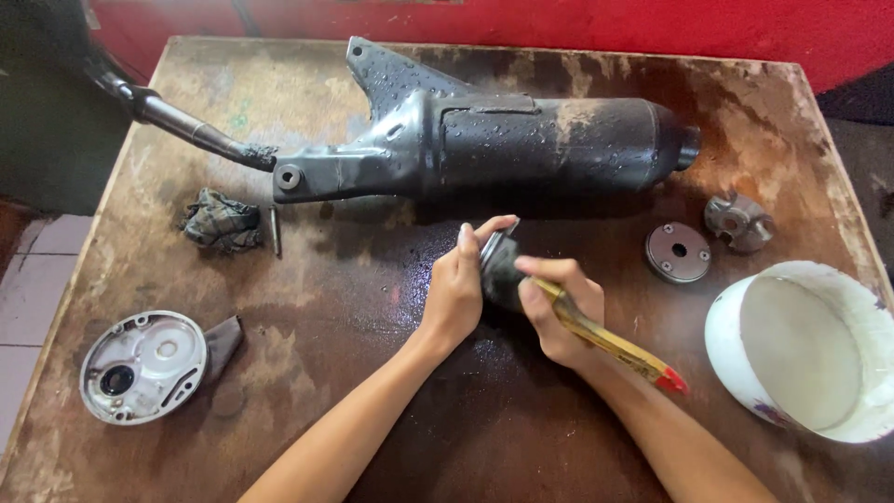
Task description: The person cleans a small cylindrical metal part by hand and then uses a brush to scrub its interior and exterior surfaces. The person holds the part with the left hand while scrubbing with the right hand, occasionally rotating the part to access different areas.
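My left hand [456,289] clenched round small dark round part [500,270], held just in front of muffler [521,140]. My right hand [559,312] grips brush [610,340], handle slanting right-down, bristle end against part's right side.

Worn, wet wooden surface [307,307] with parts laid out

On it: black exhaust pipe [521,140], crumpled rag [221,224], small bolt [276,231], round metal cover [142,365], metal disc [678,251], grey metal hub [738,222], white bowl [805,349].

Both forearms come up from the bottom edge. The left hand [456,289] is curled closed with fingers upward; the right hand [559,312] is closed in a fist grip.
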